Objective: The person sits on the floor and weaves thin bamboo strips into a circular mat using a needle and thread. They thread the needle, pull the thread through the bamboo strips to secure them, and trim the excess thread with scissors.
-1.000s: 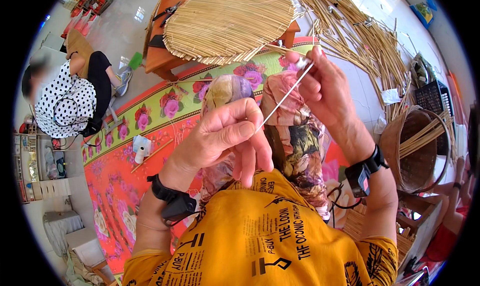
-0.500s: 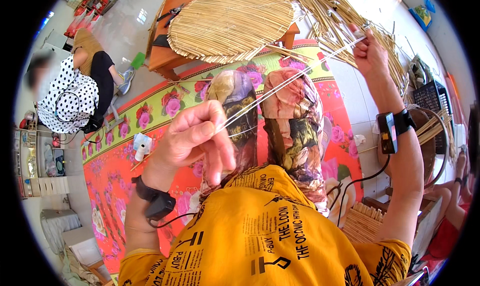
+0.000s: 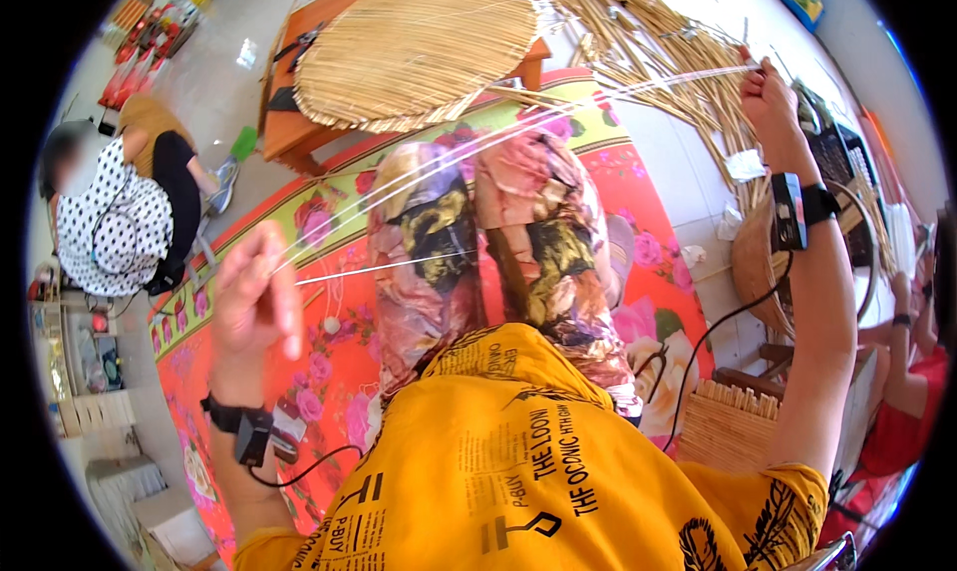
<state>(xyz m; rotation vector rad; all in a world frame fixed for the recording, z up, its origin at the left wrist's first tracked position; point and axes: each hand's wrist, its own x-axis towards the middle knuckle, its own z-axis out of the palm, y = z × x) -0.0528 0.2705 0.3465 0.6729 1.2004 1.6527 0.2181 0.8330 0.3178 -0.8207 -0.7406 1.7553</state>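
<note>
White thread [image 3: 648,85] stretches above the knees; the right hand's [image 3: 766,90] fingers pinch it, while the left hand [image 3: 254,297] is too blurred to tell. A slatted mat [image 3: 419,47] partly hides the far surface [image 3: 296,137].

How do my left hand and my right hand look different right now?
Your left hand is lower in the picture, over the red flowered mat; your right hand is higher, by the scattered sticks. The left hand has some fingers extended; the right hand's fingers are curled in. The left hand looks blurred, the right hand sharper. Both hold the taut white string, and each wrist has a black strap.
</note>
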